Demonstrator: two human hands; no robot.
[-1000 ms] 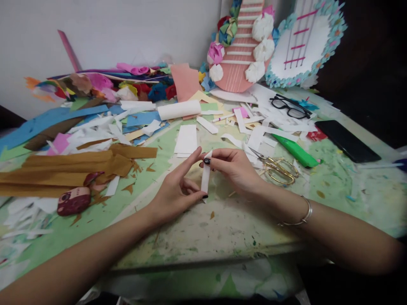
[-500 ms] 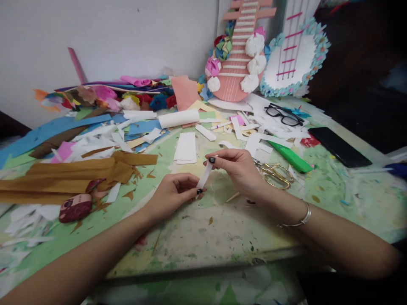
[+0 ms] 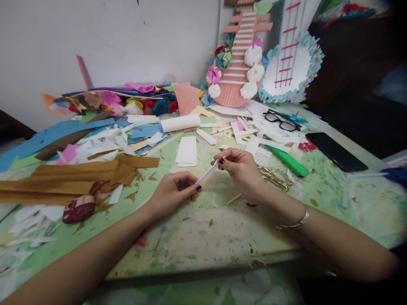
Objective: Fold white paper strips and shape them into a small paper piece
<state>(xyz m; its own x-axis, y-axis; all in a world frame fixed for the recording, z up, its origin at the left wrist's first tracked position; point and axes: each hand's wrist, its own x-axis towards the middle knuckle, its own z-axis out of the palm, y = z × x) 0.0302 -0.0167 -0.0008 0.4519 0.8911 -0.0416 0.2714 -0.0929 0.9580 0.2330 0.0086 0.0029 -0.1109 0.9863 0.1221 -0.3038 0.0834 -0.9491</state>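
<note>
A narrow strip of white paper (image 3: 208,173) slants between my two hands, above the paint-stained table. My left hand (image 3: 176,189) pinches its lower end between thumb and fingers. At the upper end, my right hand (image 3: 239,168) grips the strip with thumb and fingertips. Just beyond my hands lie stacked white paper pieces (image 3: 187,150). Gold-handled scissors (image 3: 276,178) rest beside my right wrist, their blades partly hidden by the hand. A thin wooden stick (image 3: 233,198) lies below that hand.
Brown crepe paper (image 3: 79,180) and a dark red pouch-like item (image 3: 79,208) lie at left. Black glasses (image 3: 282,120), a phone (image 3: 336,151) and a green tube (image 3: 289,160) are at right. Paper guitars (image 3: 233,84) lean on the wall; white scraps (image 3: 104,142) spread across the back.
My hands have moved apart, and more of the white strip shows stretched between them. It now slants more toward the right. The camera view has shifted slightly.
</note>
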